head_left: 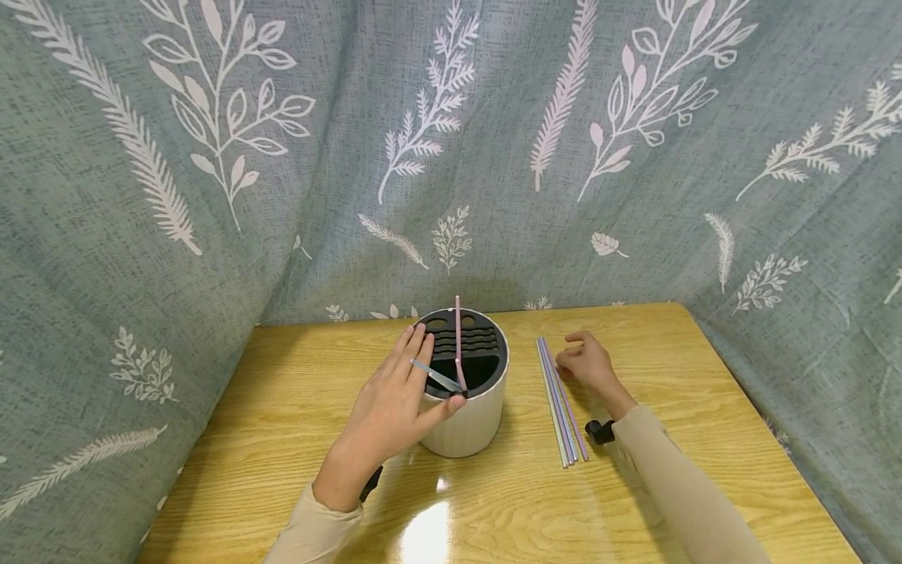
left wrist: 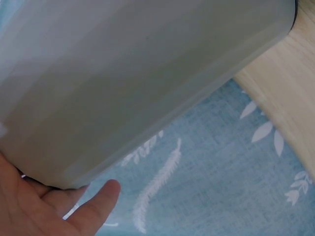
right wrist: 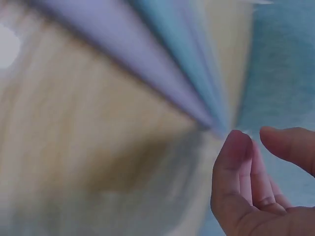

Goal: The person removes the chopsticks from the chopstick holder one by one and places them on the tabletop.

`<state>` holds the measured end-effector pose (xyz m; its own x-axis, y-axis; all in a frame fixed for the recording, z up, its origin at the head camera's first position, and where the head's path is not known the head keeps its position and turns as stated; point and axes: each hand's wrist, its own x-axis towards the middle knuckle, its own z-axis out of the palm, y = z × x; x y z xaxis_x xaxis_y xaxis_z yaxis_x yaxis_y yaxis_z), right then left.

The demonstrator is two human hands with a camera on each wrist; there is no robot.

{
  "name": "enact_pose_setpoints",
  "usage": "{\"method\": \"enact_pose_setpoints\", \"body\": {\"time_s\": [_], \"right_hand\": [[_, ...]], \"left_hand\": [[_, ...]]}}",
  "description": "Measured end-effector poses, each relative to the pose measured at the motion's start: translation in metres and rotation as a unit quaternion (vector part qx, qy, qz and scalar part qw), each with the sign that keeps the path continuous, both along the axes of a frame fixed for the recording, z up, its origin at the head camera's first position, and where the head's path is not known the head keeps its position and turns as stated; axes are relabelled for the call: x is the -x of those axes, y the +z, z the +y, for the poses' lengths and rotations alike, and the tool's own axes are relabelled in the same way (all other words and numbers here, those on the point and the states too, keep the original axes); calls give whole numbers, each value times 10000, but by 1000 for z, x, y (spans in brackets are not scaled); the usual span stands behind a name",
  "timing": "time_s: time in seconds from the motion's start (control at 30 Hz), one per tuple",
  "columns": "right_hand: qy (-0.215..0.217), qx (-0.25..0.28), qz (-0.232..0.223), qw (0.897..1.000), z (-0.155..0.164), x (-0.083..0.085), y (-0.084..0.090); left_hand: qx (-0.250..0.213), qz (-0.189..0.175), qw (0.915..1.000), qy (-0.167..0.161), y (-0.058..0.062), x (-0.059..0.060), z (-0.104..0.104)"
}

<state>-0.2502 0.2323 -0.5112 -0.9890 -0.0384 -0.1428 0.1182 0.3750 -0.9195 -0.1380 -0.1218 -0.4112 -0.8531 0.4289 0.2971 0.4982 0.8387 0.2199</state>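
Note:
A white round container [head_left: 467, 431] with a black slotted top [head_left: 486, 376] stands on the table. My left hand [head_left: 395, 392] lies along its left rim, fingers extended and thumb at the front edge. In the left wrist view the container's pale wall [left wrist: 138, 88] fills much of the picture, above the hand's fingers [left wrist: 98, 204]. A pink straw [head_left: 458, 329] and a pale blue straw [head_left: 438, 376] stick out of the top. Right of the container lies a bundle of thin straws [head_left: 557, 403]. Beside its far end hovers my right hand [head_left: 588, 364], with thumb and fingertips apart and nothing between them.
The wooden table [head_left: 303, 439] reaches back to a leaf-patterned blue-green curtain [head_left: 338, 157], which also hangs along both sides. Bright light reflects off the tabletop near the front.

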Motion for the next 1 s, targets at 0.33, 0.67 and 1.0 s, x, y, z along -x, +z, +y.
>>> {"method": "enact_pose_setpoints", "body": {"time_s": [0.33,0.67,1.0], "right_hand": [[398,1115,1649,9792,-41,-37,77],[1702,1537,2845,9308,-99,-67,122],[2061,1374,2497,9361,-131,-66,127]], "left_hand": [[-32,17,10000,8,-1,-1,0],[-75,-15,10000,-9,0,-1,-1],[-60,126,9999,-56,-1,-1,0]]}}
